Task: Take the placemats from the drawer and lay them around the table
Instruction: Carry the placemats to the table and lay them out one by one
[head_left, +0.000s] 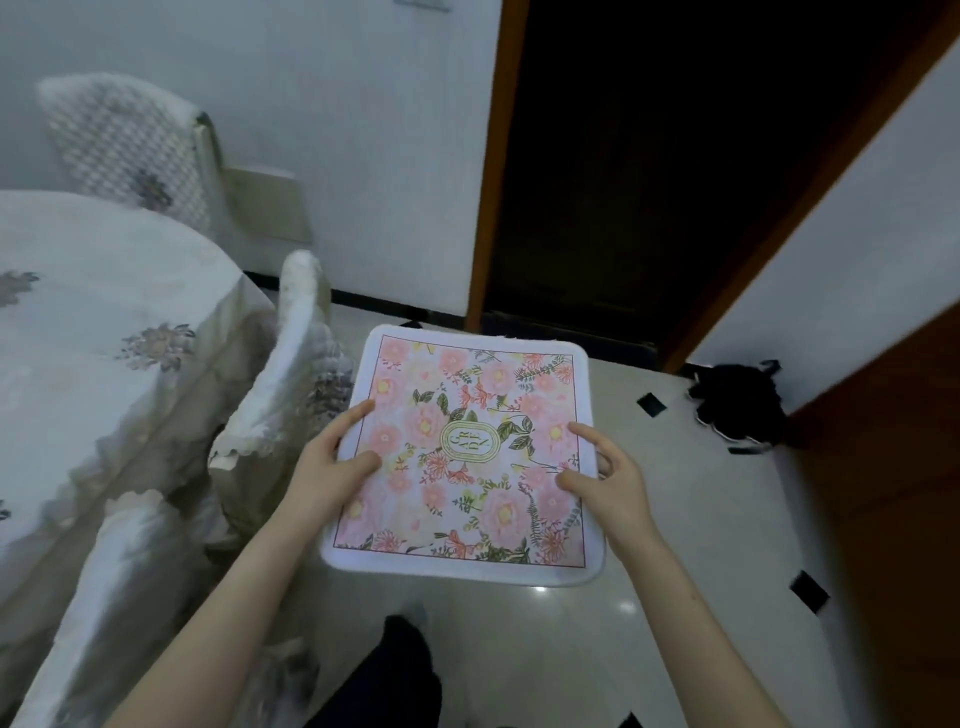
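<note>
A: Hidden stuff first. We can't see the underside of the placemat (465, 452), so we can't tell if it's one mat or a stack. The fingers under it are hidden on both sides.

B: Agreed. Left hand (332, 467) grips the mat's left edge, thumb on top, index along the edge. Right hand (602, 478) pinches the right edge, thumb and index on the printed face, the other fingers curled at the rim.

A: Mat is in the air above the floor (649, 597), held roughly flat, touching no surface. Pink floral print, white border, oval label in the middle. We read the lettering as "GARDEN", but it's small.

B: The bench (93, 332) is at the left, cut off by the frame; we only see its near right edge under a white cloth with grey flower prints. Mat is well off that edge.

A: Chairs are blurred. One covered chair (291, 364) just beside the bench's right edge, another chair back (124, 150) at its far side, a third cover low left, cut off.

B: Room: pale glossy tiles with small black insets, white wall (363, 130), dark open doorway (649, 182) with a wood frame. A black heap (737, 405) on the floor by the door at right; can't make out what it is.

A: Dark leg or foot bottom centre, partly cut off.
</note>
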